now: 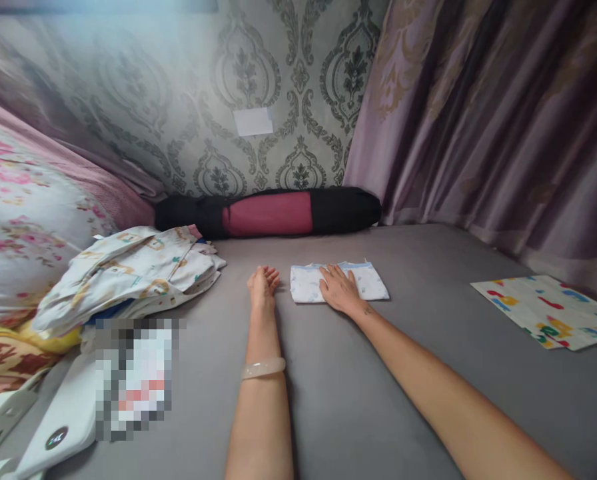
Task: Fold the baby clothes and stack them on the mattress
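A white folded cloth with small pale blue prints and a light blue edge lies on the grey bed sheet. My right hand presses flat on top of it, fingers spread, gripping nothing. Just left of the cloth, my left hand rests on the sheet, apart from it. Its fingers are loosely curled and I see nothing in them. A pale bangle circles the left forearm.
Crumpled printed clothes are heaped at left, near a floral pillow, a white device and a power strip. A colourful printed cloth lies at right. Along the wall stretches a black and red long bag.
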`<state>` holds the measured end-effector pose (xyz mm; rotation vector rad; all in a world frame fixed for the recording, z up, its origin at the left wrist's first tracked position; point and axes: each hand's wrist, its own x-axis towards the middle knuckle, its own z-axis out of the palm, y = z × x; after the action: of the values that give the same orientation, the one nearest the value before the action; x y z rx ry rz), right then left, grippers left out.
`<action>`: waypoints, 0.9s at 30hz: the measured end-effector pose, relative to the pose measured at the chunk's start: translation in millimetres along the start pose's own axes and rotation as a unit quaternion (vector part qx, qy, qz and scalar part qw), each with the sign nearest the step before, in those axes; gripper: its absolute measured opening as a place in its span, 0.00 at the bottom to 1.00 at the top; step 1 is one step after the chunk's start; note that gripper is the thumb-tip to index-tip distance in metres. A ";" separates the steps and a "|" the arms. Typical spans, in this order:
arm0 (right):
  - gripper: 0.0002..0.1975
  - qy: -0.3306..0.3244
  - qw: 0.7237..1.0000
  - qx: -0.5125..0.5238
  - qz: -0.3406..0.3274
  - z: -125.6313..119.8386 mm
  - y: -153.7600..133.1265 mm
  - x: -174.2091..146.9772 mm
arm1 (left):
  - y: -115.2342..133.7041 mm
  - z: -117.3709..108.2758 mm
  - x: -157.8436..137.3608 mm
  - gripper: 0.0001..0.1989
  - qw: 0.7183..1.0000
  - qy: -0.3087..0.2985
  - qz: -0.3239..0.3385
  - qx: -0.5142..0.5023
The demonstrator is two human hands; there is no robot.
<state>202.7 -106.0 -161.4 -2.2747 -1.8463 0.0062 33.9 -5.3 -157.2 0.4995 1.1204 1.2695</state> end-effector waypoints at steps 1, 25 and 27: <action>0.26 -0.007 1.000 0.000 0.000 -1.4 -0.2 0.4 | 0.3 0.0 -0.7 0.11 1.000 -0.001 -0.008 -0.005; 0.30 -0.012 0.998 -0.016 -0.051 6.8 -36.2 2.6 | 2.8 -5.6 2.2 0.08 0.994 -0.027 -0.093 -0.057; 0.29 -0.027 0.998 -0.012 -0.047 2.3 -37.7 3.3 | 2.7 -5.2 2.0 0.09 0.994 -0.027 -0.089 -0.054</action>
<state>166.6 -95.2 -157.0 -2.2203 -1.9898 0.0307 27.9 -4.1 -157.9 0.3435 1.0216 1.1464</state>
